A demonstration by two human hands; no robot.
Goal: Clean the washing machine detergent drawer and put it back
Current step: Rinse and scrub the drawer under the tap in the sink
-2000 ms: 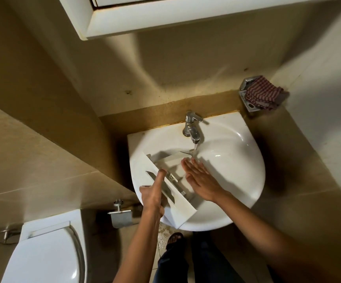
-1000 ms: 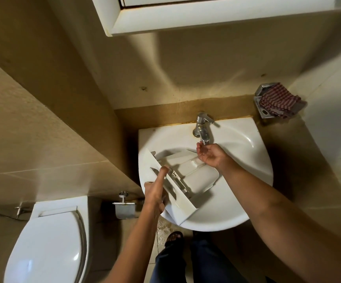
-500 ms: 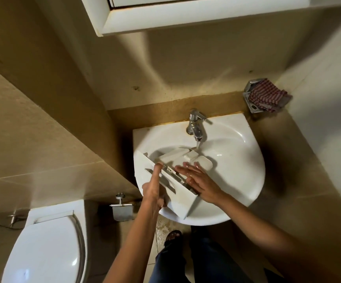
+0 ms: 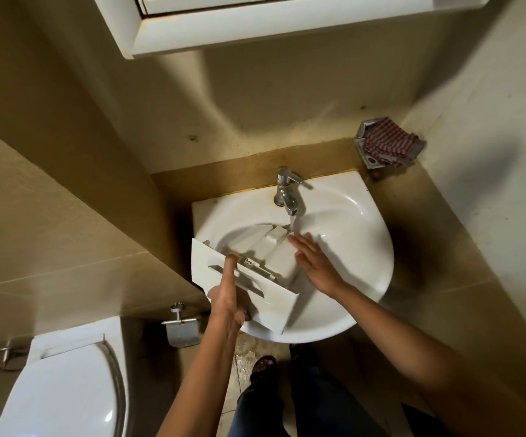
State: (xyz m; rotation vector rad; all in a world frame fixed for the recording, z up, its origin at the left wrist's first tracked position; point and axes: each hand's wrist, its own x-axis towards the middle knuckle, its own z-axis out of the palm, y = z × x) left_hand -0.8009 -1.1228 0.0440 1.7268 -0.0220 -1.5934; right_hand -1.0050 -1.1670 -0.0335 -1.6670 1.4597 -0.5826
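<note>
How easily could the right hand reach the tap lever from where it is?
Probably yes. The right hand is open, holding nothing, over the detergent drawer near the tap, with only the water stream between them. The left hand grips the drawer's front panel.

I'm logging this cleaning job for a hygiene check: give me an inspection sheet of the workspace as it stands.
Surface: white sink, tap running.
Job's things: detergent drawer lies tilted in the sink, front panel over the near-left rim.
Clutter: checked cloth on a metal holder right of the tap.
Grippers: left hand grips the drawer's front panel; right hand flat, fingers straight, over the drawer by the water stream.
Cables: nothing seen.
Surroundings: toilet, paper holder, cabinet overhead.
</note>
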